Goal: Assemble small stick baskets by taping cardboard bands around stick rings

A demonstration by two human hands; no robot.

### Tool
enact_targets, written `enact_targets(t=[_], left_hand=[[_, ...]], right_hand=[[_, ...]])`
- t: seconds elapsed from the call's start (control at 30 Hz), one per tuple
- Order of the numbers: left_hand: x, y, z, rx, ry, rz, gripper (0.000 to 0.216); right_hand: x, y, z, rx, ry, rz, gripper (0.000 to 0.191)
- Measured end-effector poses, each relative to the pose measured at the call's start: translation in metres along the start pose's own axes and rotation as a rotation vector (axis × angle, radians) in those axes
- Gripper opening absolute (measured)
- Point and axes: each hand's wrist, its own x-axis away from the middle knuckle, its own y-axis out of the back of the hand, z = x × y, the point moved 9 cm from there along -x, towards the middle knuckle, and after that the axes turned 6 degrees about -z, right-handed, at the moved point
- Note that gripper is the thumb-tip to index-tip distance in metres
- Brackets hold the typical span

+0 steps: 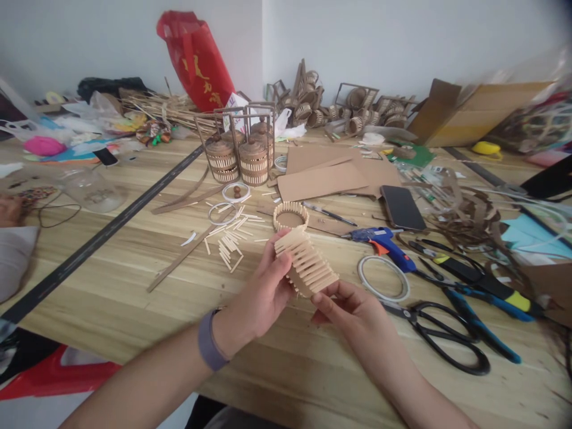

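Between my hands is a small round basket point(308, 262) of pale wooden sticks set side by side with gaps, tilted above the table. My left hand point(270, 280) grips its left side, thumb on the sticks. The fingers of my right hand point(339, 304) pinch its lower right edge. Just beyond stands a similar stick ring point(290, 215) on a cardboard base. Loose wooden sticks point(230, 241) lie scattered to the left, near two rolls of tape point(223, 213). A blue glue gun point(384, 241) rests to the right.
Black-handled scissors point(447, 339), pliers point(482, 322) and a tape ring point(383, 278) lie at right, below a phone point(402, 207). Cardboard sheets point(326, 176) and finished lidded baskets point(239, 158) stand farther back. Another person's hand point(9, 210) shows at far left, near a clear jar point(96, 187).
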Motion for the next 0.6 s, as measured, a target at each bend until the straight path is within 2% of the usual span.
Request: enact_targets(t=[0.23, 0.4, 0.6], left_hand=[[-0.001, 0.002, 0.002, 0.009, -0.011, 0.008, 0.051], [0.000, -0.001, 0.003, 0.080, 0.041, -0.018, 0.055], [-0.001, 0.003, 0.010, 0.149, 0.147, -0.096, 0.036]], right_hand=[[0.000, 0.005, 0.006, 0.139, 0.055, -0.018, 0.031], [-0.001, 0.007, 0.007, 0.241, 0.119, -0.030, 0.032], [0.000, 0.008, 0.019, 0.286, 0.322, -0.062, 0.031]])
